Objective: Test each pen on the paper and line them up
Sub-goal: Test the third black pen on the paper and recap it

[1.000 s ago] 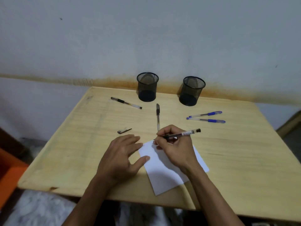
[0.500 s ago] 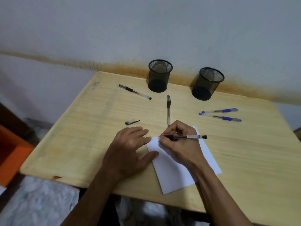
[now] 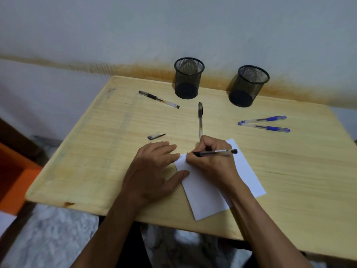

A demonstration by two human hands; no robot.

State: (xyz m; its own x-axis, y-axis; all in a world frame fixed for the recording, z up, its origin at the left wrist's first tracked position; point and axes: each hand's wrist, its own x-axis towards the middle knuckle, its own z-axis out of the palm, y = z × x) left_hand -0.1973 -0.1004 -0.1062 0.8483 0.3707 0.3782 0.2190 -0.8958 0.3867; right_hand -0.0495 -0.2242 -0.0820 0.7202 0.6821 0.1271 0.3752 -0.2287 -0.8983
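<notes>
My right hand (image 3: 210, 159) pinches black pen (image 3: 215, 153), tip on paper (image 3: 249, 171); left hand (image 3: 152, 171) flat, fingers straight, pinning paper. Wooden table (image 3: 96, 161), stained wall (image 3: 135, 35), 2 mesh cups (image 3: 189, 78).

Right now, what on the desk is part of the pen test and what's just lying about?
In the job:
- pen in use, gripped by the right hand
- paper, pressed flat by the left hand
- loose cap
- two black pens
- two blue pens

Lying about:
- two empty mesh cups
- orange object beside the desk
</notes>
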